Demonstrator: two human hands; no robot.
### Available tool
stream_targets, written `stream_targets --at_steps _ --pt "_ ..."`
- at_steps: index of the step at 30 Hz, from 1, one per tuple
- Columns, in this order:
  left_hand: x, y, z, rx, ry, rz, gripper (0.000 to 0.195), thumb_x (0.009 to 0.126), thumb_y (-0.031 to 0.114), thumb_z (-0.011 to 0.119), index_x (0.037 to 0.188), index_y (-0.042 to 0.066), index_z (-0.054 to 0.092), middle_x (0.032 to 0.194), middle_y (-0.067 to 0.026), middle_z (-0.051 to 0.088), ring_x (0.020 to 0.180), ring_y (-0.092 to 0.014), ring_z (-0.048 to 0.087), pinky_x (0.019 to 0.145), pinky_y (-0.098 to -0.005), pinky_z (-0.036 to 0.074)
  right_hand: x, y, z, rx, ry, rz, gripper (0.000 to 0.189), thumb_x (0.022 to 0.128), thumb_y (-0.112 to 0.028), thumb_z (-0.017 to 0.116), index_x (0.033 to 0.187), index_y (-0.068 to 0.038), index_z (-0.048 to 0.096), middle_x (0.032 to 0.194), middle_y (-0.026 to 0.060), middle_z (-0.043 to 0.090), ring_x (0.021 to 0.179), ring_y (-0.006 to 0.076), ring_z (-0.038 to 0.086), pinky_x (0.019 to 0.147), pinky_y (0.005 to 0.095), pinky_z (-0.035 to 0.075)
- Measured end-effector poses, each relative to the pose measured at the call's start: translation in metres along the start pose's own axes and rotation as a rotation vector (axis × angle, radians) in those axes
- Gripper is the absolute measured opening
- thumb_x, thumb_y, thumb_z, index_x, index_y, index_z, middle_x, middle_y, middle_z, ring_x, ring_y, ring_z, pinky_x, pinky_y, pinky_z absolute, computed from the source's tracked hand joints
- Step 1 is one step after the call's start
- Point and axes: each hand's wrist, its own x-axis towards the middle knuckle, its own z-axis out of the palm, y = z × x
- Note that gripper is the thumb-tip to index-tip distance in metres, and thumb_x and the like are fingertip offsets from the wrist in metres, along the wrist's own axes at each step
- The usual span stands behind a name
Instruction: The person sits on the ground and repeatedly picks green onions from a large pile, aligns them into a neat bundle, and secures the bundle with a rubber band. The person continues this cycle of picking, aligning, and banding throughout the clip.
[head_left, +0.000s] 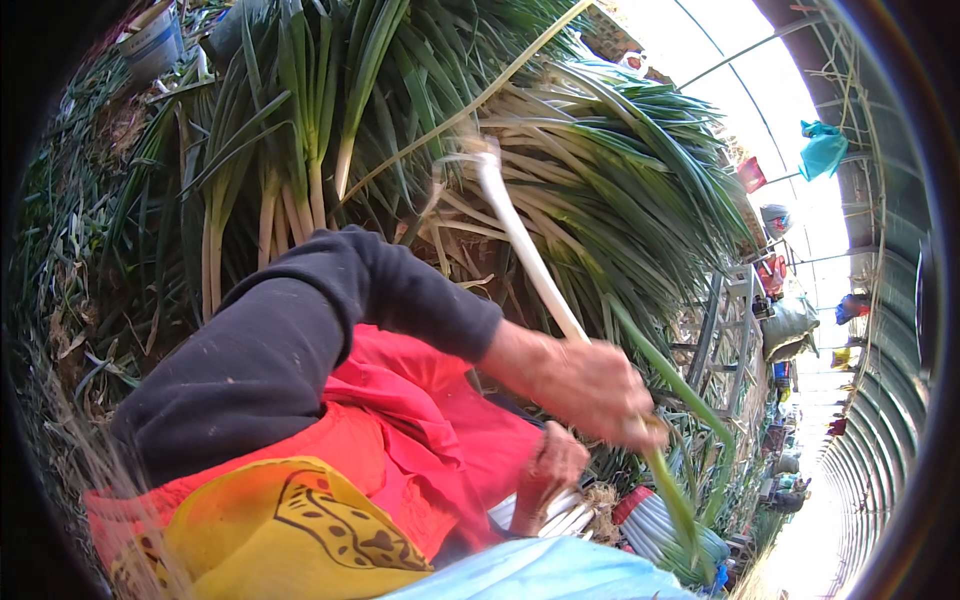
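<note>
My left hand (592, 390), at the end of a dark sleeve, is closed around a large green onion (525, 232). Its white shank slants up and away from my fist, and the blurred root end is at the top. Green leaves of the stalk hang below the fingers. Lower down, partly hidden and blurred, is my right hand (555, 457) with its fingers bent; whether it grips anything is unclear. Close by it lie peeled white stalks (562, 517) with roots. A bundle of green onions (660, 525) with a red band is to their right.
A big heap of unpeeled green onions (600, 172) spreads ahead, with more stalks (300, 150) standing at the left. A grey metal frame (727, 330) stands at the right. Plastic bags, including a teal bag (823, 150), hang along the arched tunnel. A bucket (152, 45) is at the far left.
</note>
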Motion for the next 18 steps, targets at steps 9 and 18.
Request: stream_targets --at_steps 9,18 --pt "0.127 -0.115 0.028 0.366 0.072 0.146 0.023 0.093 0.027 0.051 0.112 0.014 0.056 0.069 -0.0001 0.056 0.058 -0.02 0.06 0.046 -0.0351 0.047 -0.028 0.029 0.067 0.013 -0.106 0.196 0.009 0.082 -0.009 0.065 0.091 -0.008 0.067 0.086 0.0058 0.068 0.082 0.0233 0.062 0.079 0.0357 0.044" --pt "-0.149 -0.273 0.175 -0.112 -0.628 -0.542 0.023 0.087 0.027 0.056 0.099 0.009 0.065 0.079 -0.0066 0.063 0.072 -0.027 0.064 0.061 -0.0412 0.052 -0.021 0.03 0.066 0.084 -0.163 0.313 0.012 0.081 -0.006 0.065 0.093 -0.009 0.068 0.078 0.0049 0.065 0.073 0.022 0.059 0.074 0.0351 0.04"
